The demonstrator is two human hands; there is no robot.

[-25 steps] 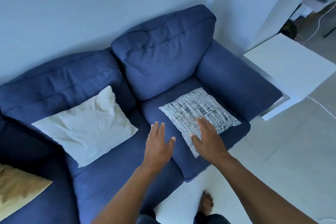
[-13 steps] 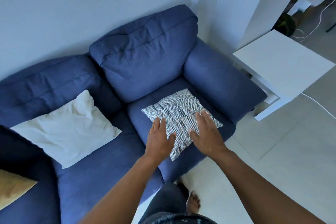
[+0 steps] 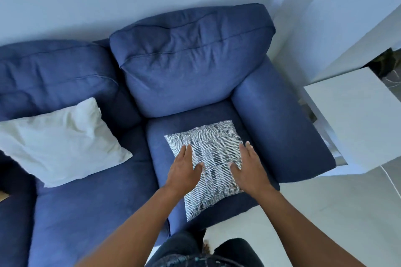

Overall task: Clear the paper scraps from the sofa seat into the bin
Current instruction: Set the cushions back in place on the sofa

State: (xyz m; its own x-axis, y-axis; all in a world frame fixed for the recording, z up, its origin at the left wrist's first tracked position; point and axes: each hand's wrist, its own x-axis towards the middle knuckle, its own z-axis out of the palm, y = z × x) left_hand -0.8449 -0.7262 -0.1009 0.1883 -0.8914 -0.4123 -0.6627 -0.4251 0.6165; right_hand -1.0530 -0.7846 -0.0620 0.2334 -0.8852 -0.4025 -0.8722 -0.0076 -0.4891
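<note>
Fingers [image 3: 187, 152] of the left hand [image 3: 184, 171] and of the right hand [image 3: 249, 168] lie straight and close together, flat on the two side edges of the patterned cushion [image 3: 209, 158]; neither hand grips anything. The cushion rests on the right-hand seat of the blue sofa [image 3: 195, 71], beside the armrest [image 3: 280, 128]. A white cushion [image 3: 58, 143] leans on the left seat. No paper scraps and no bin are in view; scraps may lie under the cushion, which cannot be confirmed. The step in hand appears to be moving this cushion aside. To do it well, curl both hands under the edges and lift slowly and level, so that any light scraps beneath are not dragged or blown to the floor.
</note>
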